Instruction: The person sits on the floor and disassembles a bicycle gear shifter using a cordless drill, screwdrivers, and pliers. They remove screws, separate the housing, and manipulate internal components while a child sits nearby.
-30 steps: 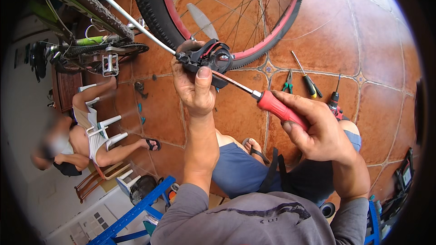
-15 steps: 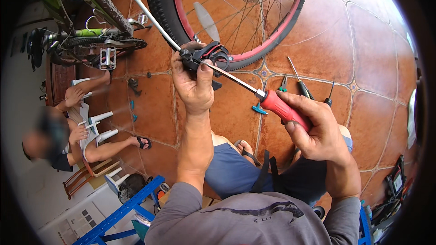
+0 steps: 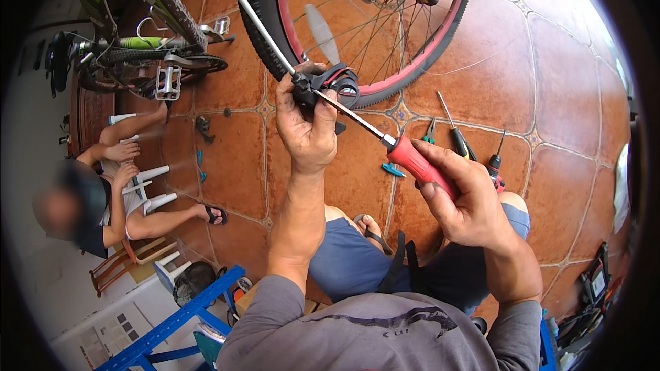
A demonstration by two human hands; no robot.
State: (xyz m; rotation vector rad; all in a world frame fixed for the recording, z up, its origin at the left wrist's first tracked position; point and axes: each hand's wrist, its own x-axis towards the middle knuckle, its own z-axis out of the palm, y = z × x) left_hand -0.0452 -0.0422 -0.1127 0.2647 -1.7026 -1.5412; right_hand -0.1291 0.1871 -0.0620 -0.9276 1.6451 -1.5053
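Observation:
My left hand (image 3: 308, 127) grips a black bicycle part (image 3: 328, 84) with a round clamp ring and red trim, which looks like a gear shifter. A long pale silver tube or cable housing (image 3: 258, 24) runs from it to the upper left. In my right hand (image 3: 466, 196) is the red handle of a screwdriver (image 3: 421, 165). Its shaft slants up to the left, and the tip meets the black part beside my left thumb. What the tip engages is hidden. Just behind the part stands a bicycle wheel (image 3: 404, 72) with a red rim and a reflector.
On the tiled floor lie another screwdriver (image 3: 459, 141), green-handled pliers (image 3: 430, 132), a teal tool (image 3: 393, 170) and a power drill (image 3: 495, 168). A muddy bicycle frame (image 3: 168, 17) stands upper left. Someone sits at the left (image 3: 96, 192). A blue metal rack (image 3: 175, 323) is lower left.
Both hands, the black part and the screwdriver sit slightly differently in the picture as the view shifts a little. More of the drill shows beside my right hand. Both grips persist.

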